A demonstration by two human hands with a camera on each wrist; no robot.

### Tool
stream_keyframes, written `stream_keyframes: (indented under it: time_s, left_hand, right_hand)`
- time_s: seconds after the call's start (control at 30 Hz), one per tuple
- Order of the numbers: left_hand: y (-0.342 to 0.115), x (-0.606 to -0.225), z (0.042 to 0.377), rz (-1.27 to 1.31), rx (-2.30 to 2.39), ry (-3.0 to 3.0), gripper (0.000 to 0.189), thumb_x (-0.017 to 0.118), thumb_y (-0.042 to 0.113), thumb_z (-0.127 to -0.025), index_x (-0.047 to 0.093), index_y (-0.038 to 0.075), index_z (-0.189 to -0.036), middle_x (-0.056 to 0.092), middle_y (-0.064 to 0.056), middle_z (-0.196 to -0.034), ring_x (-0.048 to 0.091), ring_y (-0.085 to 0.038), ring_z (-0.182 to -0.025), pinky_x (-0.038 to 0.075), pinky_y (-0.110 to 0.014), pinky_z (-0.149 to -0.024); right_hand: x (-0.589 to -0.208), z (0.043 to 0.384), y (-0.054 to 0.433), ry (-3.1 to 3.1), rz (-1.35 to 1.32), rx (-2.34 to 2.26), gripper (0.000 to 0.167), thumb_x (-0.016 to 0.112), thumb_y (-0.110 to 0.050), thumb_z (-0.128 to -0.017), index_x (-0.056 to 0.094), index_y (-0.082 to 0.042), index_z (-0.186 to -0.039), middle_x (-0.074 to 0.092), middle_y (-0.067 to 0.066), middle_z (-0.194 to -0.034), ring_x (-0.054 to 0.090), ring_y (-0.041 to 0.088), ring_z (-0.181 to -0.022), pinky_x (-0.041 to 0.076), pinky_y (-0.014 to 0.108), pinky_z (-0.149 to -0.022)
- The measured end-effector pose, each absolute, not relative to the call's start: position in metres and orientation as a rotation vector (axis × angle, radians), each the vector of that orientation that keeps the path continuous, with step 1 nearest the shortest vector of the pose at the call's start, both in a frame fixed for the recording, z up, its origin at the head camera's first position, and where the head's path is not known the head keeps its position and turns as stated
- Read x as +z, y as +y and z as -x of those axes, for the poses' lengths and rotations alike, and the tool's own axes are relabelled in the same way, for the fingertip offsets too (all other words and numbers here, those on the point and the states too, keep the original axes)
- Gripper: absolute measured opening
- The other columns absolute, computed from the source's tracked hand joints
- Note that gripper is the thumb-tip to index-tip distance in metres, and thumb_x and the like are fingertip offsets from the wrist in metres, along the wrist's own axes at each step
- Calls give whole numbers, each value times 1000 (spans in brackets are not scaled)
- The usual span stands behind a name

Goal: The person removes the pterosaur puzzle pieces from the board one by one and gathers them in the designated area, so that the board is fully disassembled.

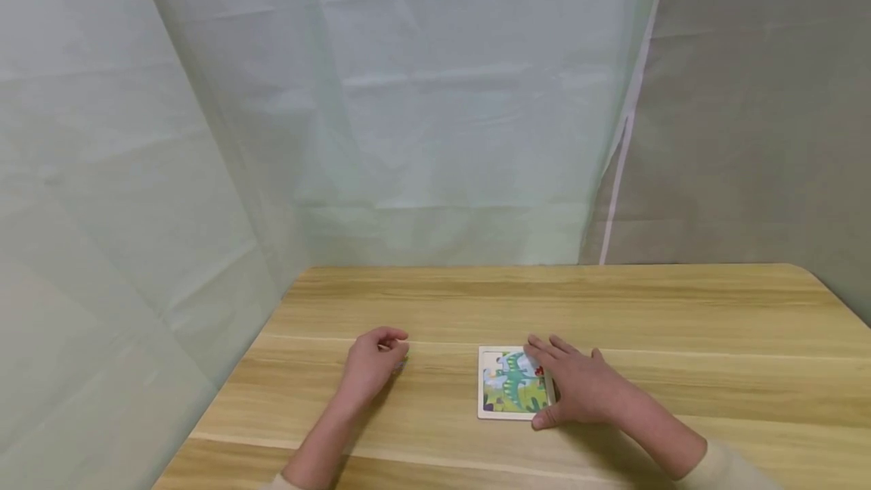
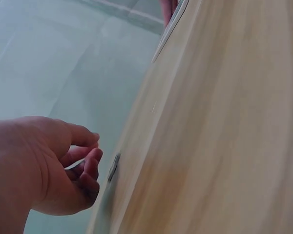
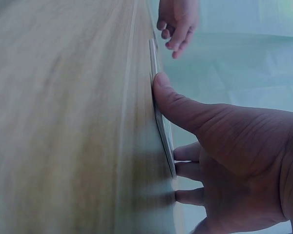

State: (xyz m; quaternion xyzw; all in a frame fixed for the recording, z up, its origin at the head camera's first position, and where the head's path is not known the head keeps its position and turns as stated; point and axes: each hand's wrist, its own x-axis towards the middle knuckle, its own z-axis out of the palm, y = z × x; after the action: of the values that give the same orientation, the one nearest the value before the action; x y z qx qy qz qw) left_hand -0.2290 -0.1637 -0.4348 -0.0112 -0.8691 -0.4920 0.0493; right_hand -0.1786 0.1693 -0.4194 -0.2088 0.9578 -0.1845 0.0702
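A small square jigsaw puzzle (image 1: 512, 383) in a pale frame lies flat on the table, its picture a green dinosaur among plants. Its far left corner shows a pale bare patch. My right hand (image 1: 581, 384) spans the puzzle's right side, thumb at the near edge and fingertips at the far edge; in the right wrist view the thumb (image 3: 178, 105) touches the rim. To the left, my left hand (image 1: 373, 365) hovers with loosely curled fingers over a small, thin puzzle piece (image 2: 114, 167). The left wrist view shows a gap between the fingers and that piece.
The wood-grain table (image 1: 435, 308) stretches beyond both hands to its far edge. Pale hanging sheets (image 1: 449, 112) stand behind it and on the left, with a darker grey sheet (image 1: 748, 112) at the right.
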Motion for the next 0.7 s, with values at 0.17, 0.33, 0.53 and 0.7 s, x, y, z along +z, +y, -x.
stream_keyframes:
  time_s: [0.17,0.33,0.53,0.7]
  left_hand:
    - [-144,-435,225,161,-1573,-2637,20,71,7,-88,73,0,-107,61,-4,-86,54,-12,-69,44,-23,-60]
    - [-125,-436,220,288,-1595,-2673,18,71,11,-90,72,2,-106,60,-3,-87,53,-13,-69,44,-23,-59]
    - [-109,-437,217,380,-1613,-2707,18,71,11,-89,72,2,-105,60,-2,-87,53,-13,-70,45,-22,-61]
    - [-99,-439,216,443,-1612,-2719,19,71,12,-89,72,3,-105,61,-1,-87,54,-13,-72,45,-24,-63]
  right_hand:
    - [-420,178,169,2870,548,-555,112,85,-63,-63,42,-14,-154,33,2,-163,19,51,-146,13,92,-86]
    - [-421,176,168,2848,520,-549,112,83,-67,-64,39,-20,-156,24,8,-166,10,60,-144,10,93,-82]
    - [-421,176,168,2847,495,-548,115,83,-66,-63,37,-18,-157,23,10,-166,10,59,-144,9,93,-82]
    - [-420,176,168,2845,484,-537,120,83,-67,-63,34,-12,-158,24,8,-166,12,57,-145,10,93,-82]
